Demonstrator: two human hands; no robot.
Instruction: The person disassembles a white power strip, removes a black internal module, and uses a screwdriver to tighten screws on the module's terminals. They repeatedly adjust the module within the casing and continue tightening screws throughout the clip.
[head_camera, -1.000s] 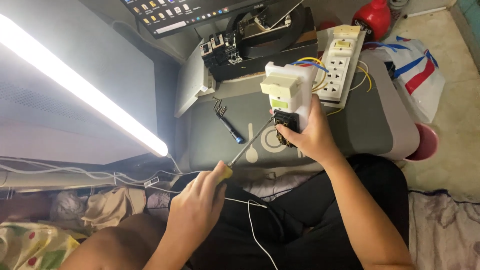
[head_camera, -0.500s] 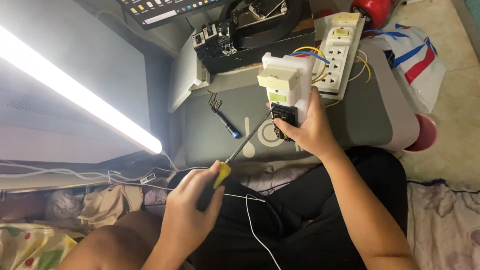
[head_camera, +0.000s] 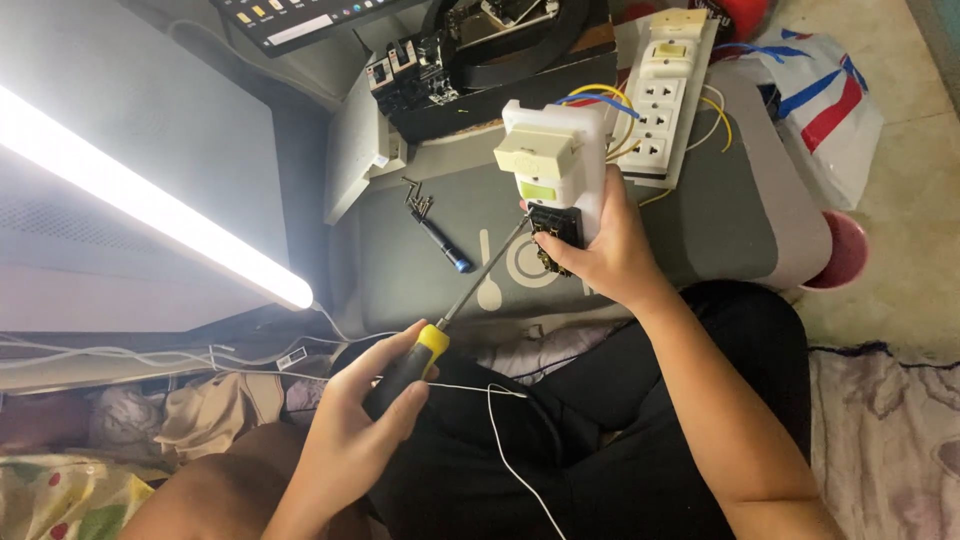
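Note:
My right hand (head_camera: 610, 255) grips a white electrical panel (head_camera: 560, 165) that carries a cream switch block, a green-faced module and a black socket part (head_camera: 558, 232) at its lower end. My left hand (head_camera: 365, 415) is closed around the black and yellow handle of a long screwdriver (head_camera: 470, 285). The shaft slants up to the right and its tip meets the black part just beside my right thumb. Coloured wires run out behind the panel.
A grey low table (head_camera: 720, 230) holds a white board with several sockets (head_camera: 665, 95), a small dark tool (head_camera: 440, 240) with loose screws, and a black box (head_camera: 470, 60) of parts. A bright tube lamp (head_camera: 150, 205) lies left. A striped plastic bag (head_camera: 815, 95) sits right.
The view has shifted so the panel and both hands sit lower in frame. My left hand regripped the screwdriver handle, and the tip stays at the black part.

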